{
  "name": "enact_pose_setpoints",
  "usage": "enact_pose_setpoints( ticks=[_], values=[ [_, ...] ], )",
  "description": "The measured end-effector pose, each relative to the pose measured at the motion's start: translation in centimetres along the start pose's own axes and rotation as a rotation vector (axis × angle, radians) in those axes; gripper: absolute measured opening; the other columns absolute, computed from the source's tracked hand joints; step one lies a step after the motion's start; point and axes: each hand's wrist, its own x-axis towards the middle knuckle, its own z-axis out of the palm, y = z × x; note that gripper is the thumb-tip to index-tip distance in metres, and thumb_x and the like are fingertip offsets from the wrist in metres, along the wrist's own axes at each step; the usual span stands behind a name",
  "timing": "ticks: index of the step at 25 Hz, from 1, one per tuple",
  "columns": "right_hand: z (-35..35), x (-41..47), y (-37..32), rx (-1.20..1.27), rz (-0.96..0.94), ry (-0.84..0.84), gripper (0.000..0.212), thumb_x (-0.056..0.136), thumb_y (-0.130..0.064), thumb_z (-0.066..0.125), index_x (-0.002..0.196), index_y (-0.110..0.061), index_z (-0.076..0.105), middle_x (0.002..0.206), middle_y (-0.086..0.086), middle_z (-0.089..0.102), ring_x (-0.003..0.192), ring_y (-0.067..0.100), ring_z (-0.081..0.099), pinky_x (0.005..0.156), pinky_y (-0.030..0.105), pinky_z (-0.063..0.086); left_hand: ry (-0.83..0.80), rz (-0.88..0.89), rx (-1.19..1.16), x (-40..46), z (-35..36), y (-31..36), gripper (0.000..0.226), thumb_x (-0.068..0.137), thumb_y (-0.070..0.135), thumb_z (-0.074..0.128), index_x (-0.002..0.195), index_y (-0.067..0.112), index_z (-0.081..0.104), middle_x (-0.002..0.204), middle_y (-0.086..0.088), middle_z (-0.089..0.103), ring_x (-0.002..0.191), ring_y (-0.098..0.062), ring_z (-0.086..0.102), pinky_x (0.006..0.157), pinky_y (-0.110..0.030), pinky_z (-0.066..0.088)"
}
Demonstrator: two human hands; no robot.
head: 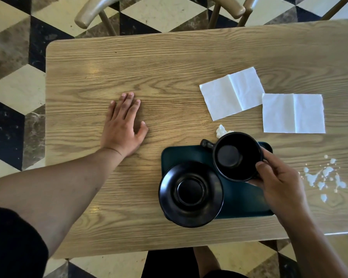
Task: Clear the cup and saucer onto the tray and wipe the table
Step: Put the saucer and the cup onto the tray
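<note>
A black saucer (190,194) lies on the left end of a dark green tray (186,155), overhanging its near-left corner. My right hand (277,183) grips the right side of an empty black cup (237,156) over the tray's far right part; its handle points left. I cannot tell if the cup touches the tray. My left hand (123,125) rests flat on the wooden table (129,67), fingers spread, holding nothing. White spilled drops (321,177) lie on the table right of the tray.
Two unfolded white napkins (232,93) (293,113) lie beyond the tray. A crumpled white tissue (221,131) sits just behind the cup. Wooden chairs (92,13) stand at the table's far side on a checkered floor.
</note>
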Motion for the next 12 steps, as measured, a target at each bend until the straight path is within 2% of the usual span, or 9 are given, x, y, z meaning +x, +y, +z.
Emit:
enact_pose_setpoints(
  ticks=[6, 12],
  values=[
    [-0.1, -0.4, 0.4, 0.024, 0.025, -0.022, 0.049, 0.105, 0.005, 0.043, 0.114, -0.033, 0.071, 0.091, -0.012, 0.081, 0.088, 0.006, 0.077, 0.07, 0.019, 0.062, -0.008, -0.006, 0.005, 0.0, -0.2, 0.0, 0.067, 0.096, 0.042, 0.041, 0.154, 0.007, 0.042, 0.168, -0.012, 0.028, 0.158, -0.026, 0.017, 0.128, -0.052, 0.012],
    [-0.2, 0.3, 1.1, 0.057, 0.058, 0.004, 0.049, 0.104, 0.003, 0.046, 0.106, -0.036, 0.075, 0.091, -0.007, 0.082, 0.086, 0.012, 0.079, 0.068, 0.021, 0.062, -0.018, -0.01, 0.004, 0.0, -0.2, 0.0, 0.068, 0.096, 0.043, 0.04, 0.154, 0.007, 0.041, 0.168, -0.012, 0.028, 0.159, -0.026, 0.016, 0.128, -0.052, 0.012]
  ],
)
